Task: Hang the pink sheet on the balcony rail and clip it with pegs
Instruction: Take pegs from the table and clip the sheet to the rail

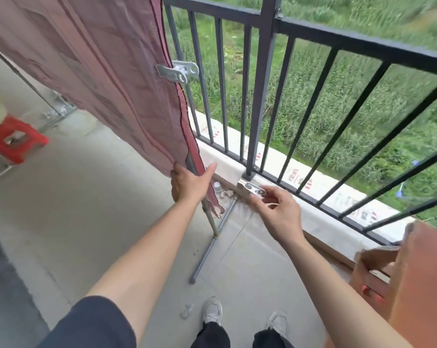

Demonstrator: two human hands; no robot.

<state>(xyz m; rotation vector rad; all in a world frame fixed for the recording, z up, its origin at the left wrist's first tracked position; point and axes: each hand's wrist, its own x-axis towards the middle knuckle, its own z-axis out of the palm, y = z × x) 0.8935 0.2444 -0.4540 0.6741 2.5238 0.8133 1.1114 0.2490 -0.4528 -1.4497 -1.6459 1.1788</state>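
- Beside the balcony rail, found the pink sheet hanging down from the upper left, its right edge across the leftmost bars; could not tell what carried its top.
- Saw one clipped peg, silver metal, biting that right edge partway down.
- Gripped the sheet's lower edge with the left hand, fingers curled round the cloth, thumb stuck out to the right, just above a grey rack pole.
- Pinched a second metal peg between thumb and fingertips of the right hand, low by the foot of the rail post, apart from the sheet.
- Noted a red stool far left and a cardboard box at the right.
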